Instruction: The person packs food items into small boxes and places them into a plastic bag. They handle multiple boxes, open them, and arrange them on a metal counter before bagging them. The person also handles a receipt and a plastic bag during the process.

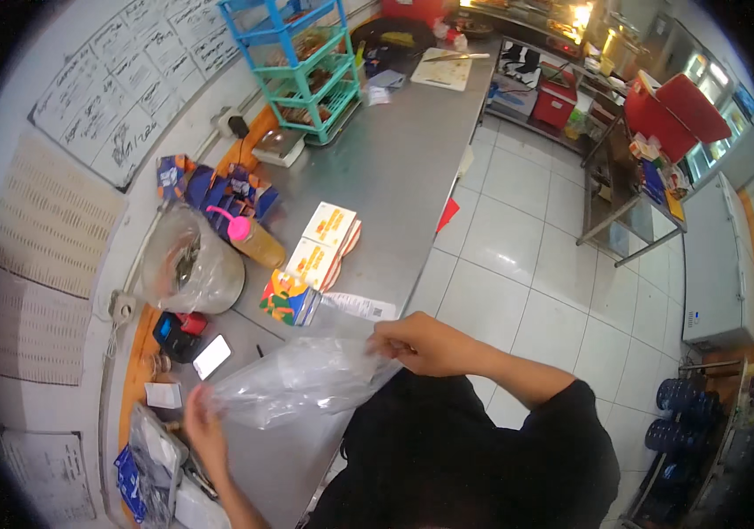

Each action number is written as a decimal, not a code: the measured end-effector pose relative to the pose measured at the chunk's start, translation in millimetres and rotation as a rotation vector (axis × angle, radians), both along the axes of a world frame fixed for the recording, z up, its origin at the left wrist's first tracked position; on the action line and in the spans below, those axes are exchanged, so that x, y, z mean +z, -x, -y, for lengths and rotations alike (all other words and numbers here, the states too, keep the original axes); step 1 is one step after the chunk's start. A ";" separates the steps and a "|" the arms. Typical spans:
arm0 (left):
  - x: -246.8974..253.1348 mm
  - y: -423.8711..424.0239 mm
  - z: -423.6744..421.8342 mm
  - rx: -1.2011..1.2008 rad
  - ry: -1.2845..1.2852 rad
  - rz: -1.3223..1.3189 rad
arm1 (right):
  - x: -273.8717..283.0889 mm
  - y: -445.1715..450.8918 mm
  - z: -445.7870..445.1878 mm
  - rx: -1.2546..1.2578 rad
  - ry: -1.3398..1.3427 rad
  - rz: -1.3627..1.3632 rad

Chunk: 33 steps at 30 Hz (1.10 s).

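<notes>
A clear plastic bag [297, 380] is stretched between my two hands above the steel counter [264, 456]. My left hand [204, 420] grips its left end, slightly blurred. At the other end, my right hand [410, 344] pinches the plastic with bent fingers. Just beyond the bag, two white cardboard food boxes [324, 244] with orange print stand side by side. A colourful printed packet [288, 297] sits against the nearer box. Beside it lies a printed paper slip [360, 306], partly behind the bag.
Left of the boxes are a squeeze bottle [258, 241] with a pink top and a plastic-lined bucket [195, 264]. A phone [212, 357] lies near a card terminal [175, 337]. Farther back stand a tiered plastic rack [314, 86], a kitchen scale [279, 147] and a cutting board [443, 69] with a knife.
</notes>
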<state>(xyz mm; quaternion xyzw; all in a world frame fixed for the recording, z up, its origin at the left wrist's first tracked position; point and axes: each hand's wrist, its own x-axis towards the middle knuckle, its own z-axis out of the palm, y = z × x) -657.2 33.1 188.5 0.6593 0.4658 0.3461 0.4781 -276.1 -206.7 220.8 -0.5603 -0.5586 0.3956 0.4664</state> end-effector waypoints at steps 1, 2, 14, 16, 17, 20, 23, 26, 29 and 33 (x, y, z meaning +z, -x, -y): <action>1.7 -21.3 13.2 -0.086 -0.095 -0.195 | -5.9 9.0 -5.4 -0.070 -0.078 -0.167; 3.1 -39.0 23.9 -0.184 -0.197 -0.390 | -9.7 20.8 -8.8 -0.087 -0.045 -0.338; 22.5 -215.1 -58.3 -0.150 -0.689 -0.285 | 10.3 -63.1 73.8 -0.361 -0.216 -1.085; 18.7 -272.3 -49.7 -0.238 -0.805 -0.159 | 3.0 -91.5 106.5 -0.456 -0.269 -1.027; 13.7 -303.6 -42.0 -0.280 -0.854 -0.091 | -0.7 -108.4 124.4 -0.506 -0.289 -0.994; -24.4 -408.2 11.4 -0.557 -0.270 -0.025 | -17.1 -160.3 174.2 -0.775 -0.234 -0.736; -68.1 -520.5 90.5 -0.723 -0.096 -0.146 | -43.0 -218.3 212.6 -0.943 0.085 -0.214; -122.8 -628.4 110.1 -0.691 -0.226 -0.173 | -57.7 -290.2 247.5 -1.211 0.273 0.019; -109.2 -723.9 100.5 -0.656 -0.475 -0.062 | -90.9 -365.9 290.2 -1.475 0.360 0.064; -65.2 -833.5 126.5 -0.684 -0.651 0.092 | -122.7 -465.2 299.7 -1.589 0.199 0.150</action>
